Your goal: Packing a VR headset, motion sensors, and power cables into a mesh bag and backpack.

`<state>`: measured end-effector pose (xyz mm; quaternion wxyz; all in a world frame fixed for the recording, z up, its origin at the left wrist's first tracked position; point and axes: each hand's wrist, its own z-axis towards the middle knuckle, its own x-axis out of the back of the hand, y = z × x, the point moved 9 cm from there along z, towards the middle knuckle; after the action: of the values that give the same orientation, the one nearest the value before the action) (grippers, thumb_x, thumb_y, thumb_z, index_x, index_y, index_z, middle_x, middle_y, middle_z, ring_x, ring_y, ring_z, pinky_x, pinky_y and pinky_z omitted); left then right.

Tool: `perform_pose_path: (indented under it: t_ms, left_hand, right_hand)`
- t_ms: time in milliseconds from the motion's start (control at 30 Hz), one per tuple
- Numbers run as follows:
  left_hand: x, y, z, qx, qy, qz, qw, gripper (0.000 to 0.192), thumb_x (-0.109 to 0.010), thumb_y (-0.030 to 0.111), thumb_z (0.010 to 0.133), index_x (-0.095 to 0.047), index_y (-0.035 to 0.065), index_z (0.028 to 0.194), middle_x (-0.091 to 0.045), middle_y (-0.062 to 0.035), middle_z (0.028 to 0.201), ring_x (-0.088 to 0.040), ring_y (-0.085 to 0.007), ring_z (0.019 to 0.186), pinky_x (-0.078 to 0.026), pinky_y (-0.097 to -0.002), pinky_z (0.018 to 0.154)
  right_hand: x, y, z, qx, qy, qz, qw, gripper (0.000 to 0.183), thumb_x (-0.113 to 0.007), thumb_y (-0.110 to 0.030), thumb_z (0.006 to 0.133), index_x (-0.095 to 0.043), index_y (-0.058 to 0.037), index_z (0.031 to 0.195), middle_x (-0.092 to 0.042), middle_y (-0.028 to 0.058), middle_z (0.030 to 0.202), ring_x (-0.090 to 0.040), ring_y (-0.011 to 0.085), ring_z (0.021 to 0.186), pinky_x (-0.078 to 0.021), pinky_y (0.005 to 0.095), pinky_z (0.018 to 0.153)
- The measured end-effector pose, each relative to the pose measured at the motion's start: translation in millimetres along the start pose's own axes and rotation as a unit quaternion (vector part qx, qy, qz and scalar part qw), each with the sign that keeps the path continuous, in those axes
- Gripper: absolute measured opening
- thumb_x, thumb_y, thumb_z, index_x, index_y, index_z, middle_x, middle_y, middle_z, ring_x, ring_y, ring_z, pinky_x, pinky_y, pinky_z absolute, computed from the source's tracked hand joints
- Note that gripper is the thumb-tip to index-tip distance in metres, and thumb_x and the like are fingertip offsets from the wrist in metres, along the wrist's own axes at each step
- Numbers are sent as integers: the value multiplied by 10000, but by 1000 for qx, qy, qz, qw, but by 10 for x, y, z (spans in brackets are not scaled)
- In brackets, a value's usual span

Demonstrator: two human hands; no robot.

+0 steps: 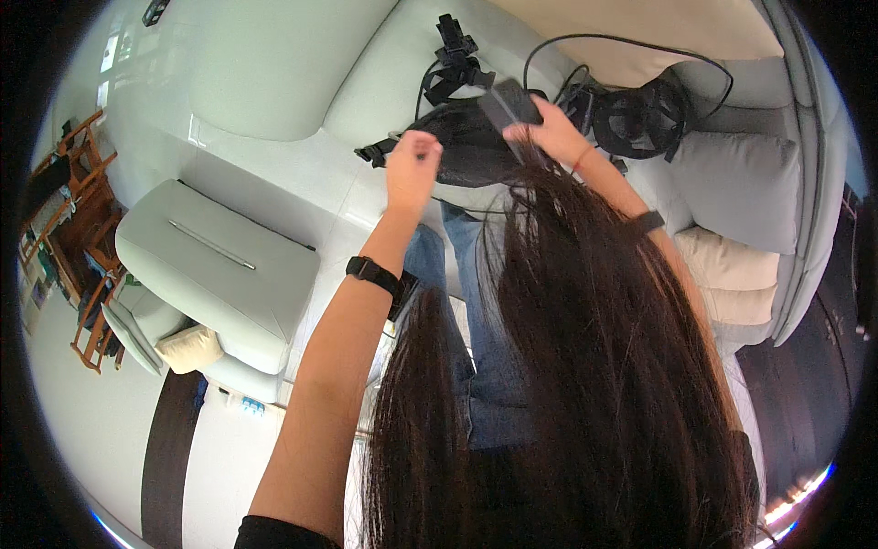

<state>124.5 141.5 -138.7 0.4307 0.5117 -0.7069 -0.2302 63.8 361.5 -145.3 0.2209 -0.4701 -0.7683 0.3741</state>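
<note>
My right hand is at the right side of a dark rectangular device, with its thumb and fingers along the edge. Beneath and left of the device lies a black fabric bag with a strap and buckle at its left end. My left hand is over the bag's left end, its fingers curled; whether it pinches anything cannot be told. Black straps with a mount lie on the sofa seat above the bag. Long hair hides part of the bag and my right forearm.
A round black item with a looping black cable lies on the sofa at the right, near a grey cushion and a beige cushion. A pale ottoman bearing a thin rod stands at the left.
</note>
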Motion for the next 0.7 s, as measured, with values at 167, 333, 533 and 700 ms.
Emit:
perform_pose_path:
  t_ms: [167,333,533,700]
  left_hand:
    - [-329,332,-11,-231,-40,273,933,525,-680,101,728,-479,75,1213,-575,-110,1123,-508,-275,1118,-437,-408,875]
    - [-526,-135,34,-29,-243,452,858,669,-725,280,681,-465,46,1252,-539,-126,1209,-449,-307,1179,-377,-418,960]
    - [-838,-582,65,33,-286,73,955,673,-713,258,675,-483,-5,1251,-546,-244,1189,-500,-394,1125,-400,-396,958]
    - [-999,-380,-81,61,-261,223,937,600,-644,103,698,-463,29,1265,-533,-195,1199,-460,-373,1159,-388,-429,962]
  right_hand:
    - [280,-219,119,-57,5,-84,995,731,-680,-434,710,-475,39,1229,-587,168,1075,-560,220,973,-421,302,868]
    - [261,-570,-179,-157,-95,-135,974,949,-669,-511,669,-335,86,1326,-401,249,1323,-396,301,1238,-294,333,1019]
    - [185,-164,-219,-164,-150,-48,974,685,-698,-350,736,-466,42,1248,-562,29,801,-506,74,627,-375,222,484]
    - [21,-198,-273,-212,-268,-101,934,484,-662,-329,777,-586,15,1110,-532,-2,639,-452,66,495,-343,228,430]
